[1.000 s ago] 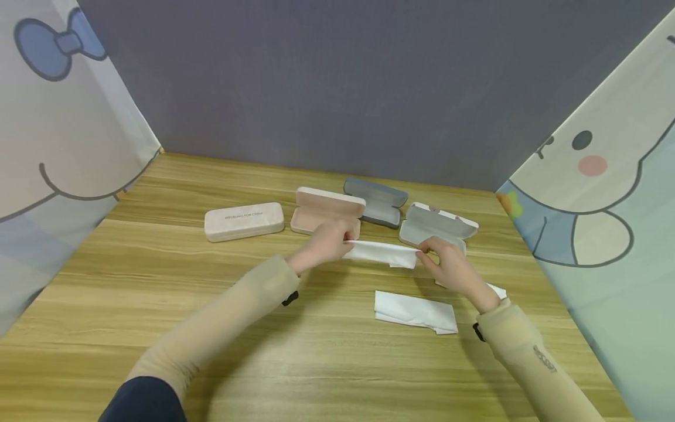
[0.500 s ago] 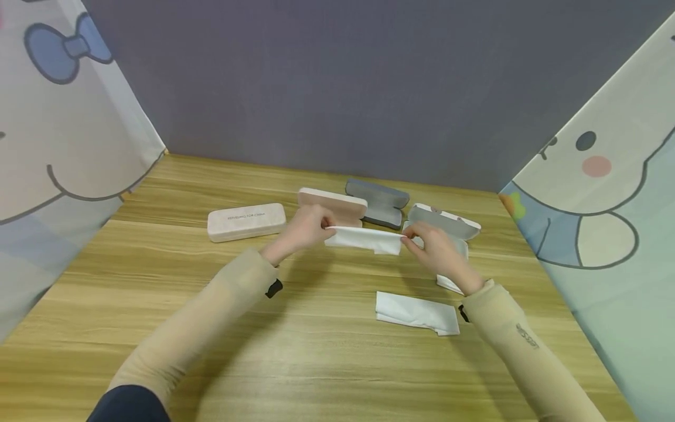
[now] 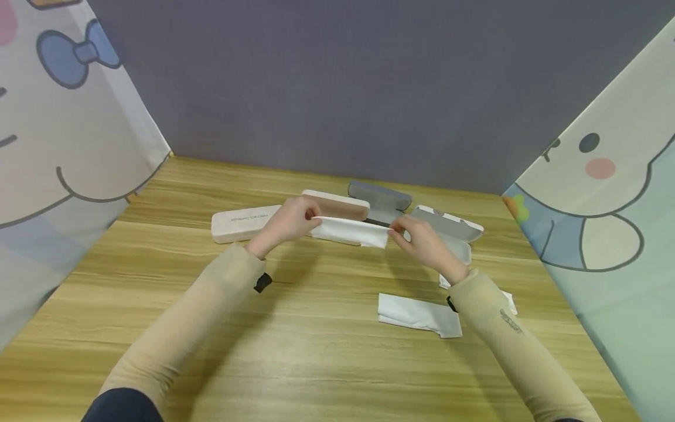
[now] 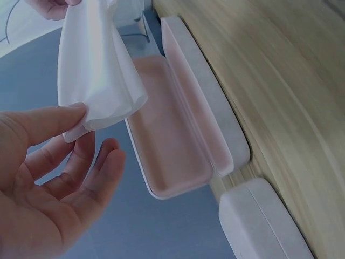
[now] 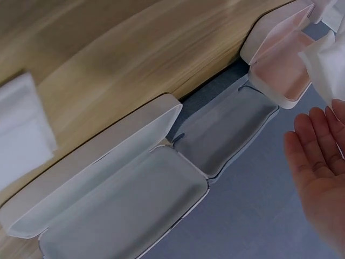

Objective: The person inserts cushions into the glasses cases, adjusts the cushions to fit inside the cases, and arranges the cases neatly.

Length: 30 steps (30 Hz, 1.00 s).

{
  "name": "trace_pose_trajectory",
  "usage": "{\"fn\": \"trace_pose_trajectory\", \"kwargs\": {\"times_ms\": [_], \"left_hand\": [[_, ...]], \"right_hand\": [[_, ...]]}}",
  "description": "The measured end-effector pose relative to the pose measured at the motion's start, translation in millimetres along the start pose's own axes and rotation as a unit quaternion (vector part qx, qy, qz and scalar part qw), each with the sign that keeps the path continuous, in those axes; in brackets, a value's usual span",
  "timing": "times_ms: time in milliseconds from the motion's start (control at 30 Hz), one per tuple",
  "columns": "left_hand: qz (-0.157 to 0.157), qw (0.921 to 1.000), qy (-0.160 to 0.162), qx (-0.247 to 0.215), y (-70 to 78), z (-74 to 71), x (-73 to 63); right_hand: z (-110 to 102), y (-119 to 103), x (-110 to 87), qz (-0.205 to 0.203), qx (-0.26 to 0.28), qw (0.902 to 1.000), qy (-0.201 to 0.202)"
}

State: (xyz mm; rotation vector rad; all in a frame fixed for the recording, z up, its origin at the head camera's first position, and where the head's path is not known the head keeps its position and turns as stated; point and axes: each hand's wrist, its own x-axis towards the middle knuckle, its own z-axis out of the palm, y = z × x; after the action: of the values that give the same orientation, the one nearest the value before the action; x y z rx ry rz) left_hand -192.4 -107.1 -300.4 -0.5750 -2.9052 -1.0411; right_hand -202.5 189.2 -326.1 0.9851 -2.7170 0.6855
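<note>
A folded white cloth (image 3: pixel 350 231) is stretched between the two hands, overlapping the front of an open glasses case with pink lining (image 3: pixel 337 206) in the head view. My left hand (image 3: pixel 292 221) pinches the cloth's left end between thumb and forefinger. At the right end, my right hand (image 3: pixel 426 245) pinches the top corner. In the left wrist view, the cloth (image 4: pixel 94 65) droops in a loose fold above the pink lining (image 4: pixel 167 129), and the left hand's other fingers (image 4: pixel 108 167) are loosely bent. The pink-lined case (image 5: pixel 283 67) also shows in the right wrist view, beside the cloth.
A closed pale glasses case (image 3: pixel 237 224) lies left, partly behind the left hand. Two more cases stand open: a dark grey one (image 3: pixel 381 196) behind and a grey-lined one (image 3: pixel 448 225) at right. One folded cloth (image 3: pixel 419 315) lies in front; another (image 3: pixel 508 300) is partly under the right forearm.
Both hands have moved left and farther back with the cloth, from in front of the cases to over the pink-lined one. The head view has shifted slightly.
</note>
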Motion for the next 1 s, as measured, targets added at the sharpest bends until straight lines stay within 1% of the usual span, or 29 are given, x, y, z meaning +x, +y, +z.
{"fn": "trace_pose_trajectory", "kwargs": {"times_ms": [67,100,333,433,700,833,1000], "left_hand": [[-0.004,1.0,0.001,0.004,-3.8,-1.8,1.4],[-0.011,0.9999,-0.005,0.001,-6.5,-2.8,2.8],[-0.046,0.9989,-0.009,0.002,-20.7,-9.1,9.7],[-0.054,0.9985,-0.01,0.003,-24.7,-10.0,11.5],[-0.062,0.9981,-0.004,0.009,-30.3,-11.9,14.4],[-0.068,0.9976,-0.002,0.016,-34.4,-11.5,19.2],[-0.083,0.996,-0.007,0.034,-38.2,-8.3,26.3]], "right_hand": [[1.2,0.0,3.9,0.004,0.003,1.0,-0.006],[1.7,-0.6,5.9,0.005,0.003,0.9999,-0.009],[6.9,-4.2,21.1,0.005,0.007,0.9999,-0.011],[8.7,-4.6,27.4,0.008,0.008,0.9999,-0.014],[14.5,-3.4,41.1,0.032,0.008,0.9983,-0.047],[18.2,-3.2,45.8,0.039,0.011,0.9977,-0.054],[23.6,0.2,51.0,0.047,0.008,0.9968,-0.064]]}}
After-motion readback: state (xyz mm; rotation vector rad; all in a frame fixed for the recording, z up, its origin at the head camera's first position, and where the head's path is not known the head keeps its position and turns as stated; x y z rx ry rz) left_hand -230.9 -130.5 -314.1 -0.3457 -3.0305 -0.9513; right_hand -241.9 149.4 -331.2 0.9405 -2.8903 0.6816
